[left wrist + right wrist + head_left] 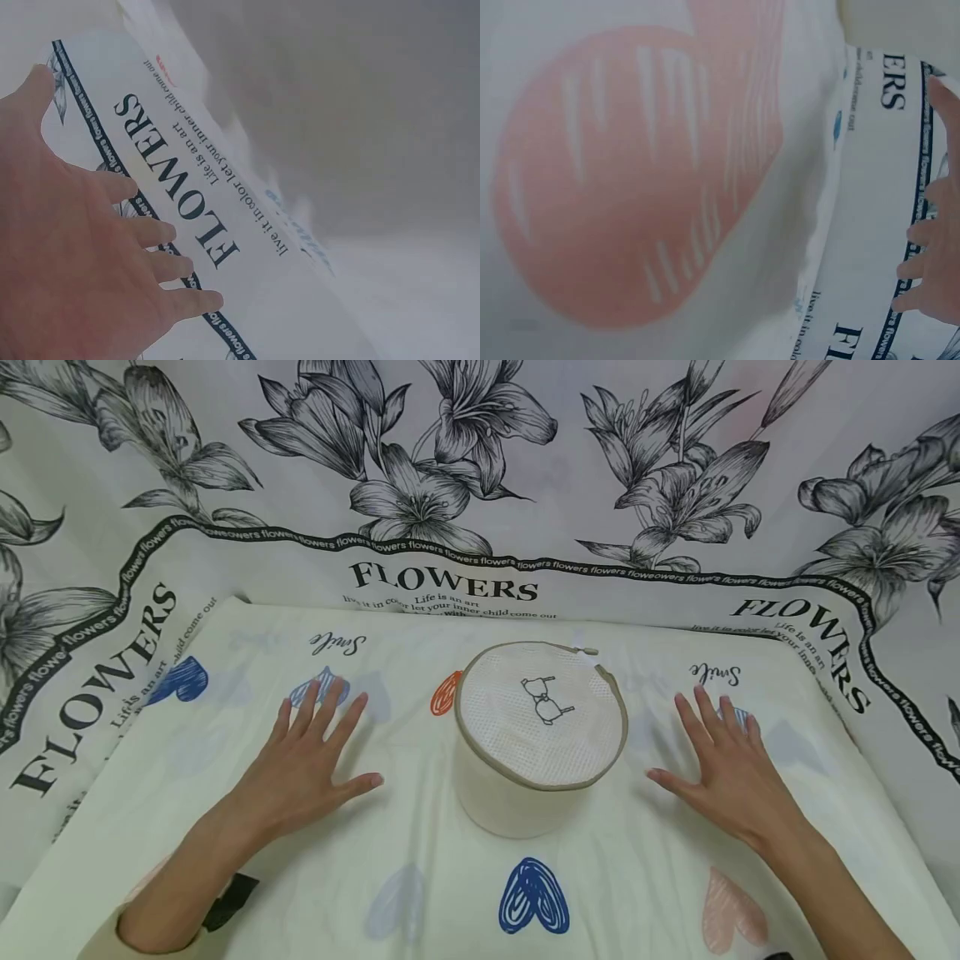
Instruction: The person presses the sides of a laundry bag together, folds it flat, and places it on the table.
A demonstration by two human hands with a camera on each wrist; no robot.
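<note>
Between my hands, in the head view, a round mesh lid [495,727] with a beige rim and a zipper lies tilted on a pale round body [517,814]. A small dark outline drawing of an animal [547,700] marks the mesh. To its left my left hand [311,760] is spread, fingers pointing away, holding nothing. On the other side my right hand [723,768] is spread the same way, apart from the mesh item. The left wrist view shows the left palm [82,255] with nothing in it; at the right wrist view's edge the right hand [934,262] is partly cut off.
A pale cloth [315,868] printed with hearts and "Smile" covers the surface under both hands. Behind and beside it hangs a white fabric [637,602] with black flowers and lettering. A dark band [231,902] shows at the left forearm.
</note>
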